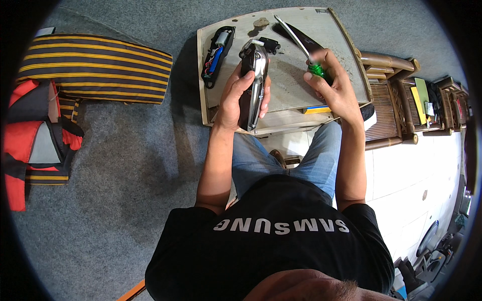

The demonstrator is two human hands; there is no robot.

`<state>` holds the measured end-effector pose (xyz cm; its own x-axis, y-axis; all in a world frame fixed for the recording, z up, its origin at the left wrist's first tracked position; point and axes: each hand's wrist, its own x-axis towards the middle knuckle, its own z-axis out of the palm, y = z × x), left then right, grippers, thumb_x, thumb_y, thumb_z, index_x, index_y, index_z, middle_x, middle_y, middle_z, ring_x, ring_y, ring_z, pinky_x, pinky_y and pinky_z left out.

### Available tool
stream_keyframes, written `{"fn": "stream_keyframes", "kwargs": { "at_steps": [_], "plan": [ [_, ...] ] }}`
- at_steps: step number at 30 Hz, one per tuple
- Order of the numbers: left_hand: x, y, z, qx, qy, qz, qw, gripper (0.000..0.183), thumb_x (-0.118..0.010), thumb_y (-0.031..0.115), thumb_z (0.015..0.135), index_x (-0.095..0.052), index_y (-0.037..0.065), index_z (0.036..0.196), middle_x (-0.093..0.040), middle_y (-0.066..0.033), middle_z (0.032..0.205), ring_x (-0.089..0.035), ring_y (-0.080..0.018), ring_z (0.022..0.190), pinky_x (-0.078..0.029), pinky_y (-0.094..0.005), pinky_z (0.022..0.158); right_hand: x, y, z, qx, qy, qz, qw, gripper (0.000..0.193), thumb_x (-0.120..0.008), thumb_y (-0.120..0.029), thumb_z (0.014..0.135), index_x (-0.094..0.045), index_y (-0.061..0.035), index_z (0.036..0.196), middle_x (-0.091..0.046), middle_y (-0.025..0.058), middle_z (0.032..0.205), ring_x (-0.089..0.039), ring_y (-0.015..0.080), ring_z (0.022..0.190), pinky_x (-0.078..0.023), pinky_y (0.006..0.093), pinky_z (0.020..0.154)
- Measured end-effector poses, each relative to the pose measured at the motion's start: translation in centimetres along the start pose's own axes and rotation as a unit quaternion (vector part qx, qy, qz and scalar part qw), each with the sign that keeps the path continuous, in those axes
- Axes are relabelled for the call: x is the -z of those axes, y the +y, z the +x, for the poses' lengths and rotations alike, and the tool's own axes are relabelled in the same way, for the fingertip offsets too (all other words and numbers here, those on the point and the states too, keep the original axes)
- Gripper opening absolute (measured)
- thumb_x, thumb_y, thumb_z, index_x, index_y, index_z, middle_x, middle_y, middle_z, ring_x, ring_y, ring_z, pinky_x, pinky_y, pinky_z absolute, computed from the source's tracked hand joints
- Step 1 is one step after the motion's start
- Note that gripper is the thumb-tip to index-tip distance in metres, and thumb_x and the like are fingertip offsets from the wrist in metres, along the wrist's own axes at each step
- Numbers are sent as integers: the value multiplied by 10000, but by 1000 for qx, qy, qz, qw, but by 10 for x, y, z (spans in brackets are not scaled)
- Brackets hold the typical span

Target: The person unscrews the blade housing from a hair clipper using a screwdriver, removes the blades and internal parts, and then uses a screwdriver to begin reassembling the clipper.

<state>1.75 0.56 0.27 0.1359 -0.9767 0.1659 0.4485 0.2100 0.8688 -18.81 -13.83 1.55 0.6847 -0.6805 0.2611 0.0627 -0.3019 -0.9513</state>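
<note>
My left hand [232, 100] is closed around a black and silver hair clipper [254, 85], held upright over the table with its blade end pointing away from me. My right hand [337, 88] grips the green handle of a screwdriver [294, 42]; its long metal shaft points to the far left, apart from the clipper. Left of the clipper, an opened black housing [217, 56] lies on the table, showing a motor, wires and a blue battery. A dark, elongated cover [303, 36] lies behind the screwdriver. Just beyond the clipper sits a small black part [271, 46].
The small pale wooden table [236, 25] has a raised rim and stands before my knees. A yellow and blue object [317, 109] sits at its near edge. Bamboo furniture [384, 100] stands at right. Striped cushion [100, 67] and red-black fabric [40, 135] lie at left on grey carpet.
</note>
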Motion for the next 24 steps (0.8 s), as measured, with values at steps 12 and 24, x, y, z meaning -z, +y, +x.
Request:
{"fn": "stream_keyframes", "kwargs": {
  "at_steps": [12,24],
  "plan": [
    [2,-1,0,1,-8,-8,1000,627,-472,398,1091,-387,-47,1524,-575,-138,937,-619,-174,676,-545,-289,510,0,1,0,-2,-1,0,1000,287,-739,-162,926,-577,-51,1136,-525,-41,853,-458,72,790,-370,244,715],
    [1,-1,0,4,-8,-6,1000,624,-482,406,1086,-393,-37,1517,-575,-136,940,-614,-173,675,-543,-290,509,-1,-1,0,-1,-1,4,1000,291,-740,-150,927,-572,-49,1143,-522,-37,876,-455,77,816,-373,247,732]
  ]
}}
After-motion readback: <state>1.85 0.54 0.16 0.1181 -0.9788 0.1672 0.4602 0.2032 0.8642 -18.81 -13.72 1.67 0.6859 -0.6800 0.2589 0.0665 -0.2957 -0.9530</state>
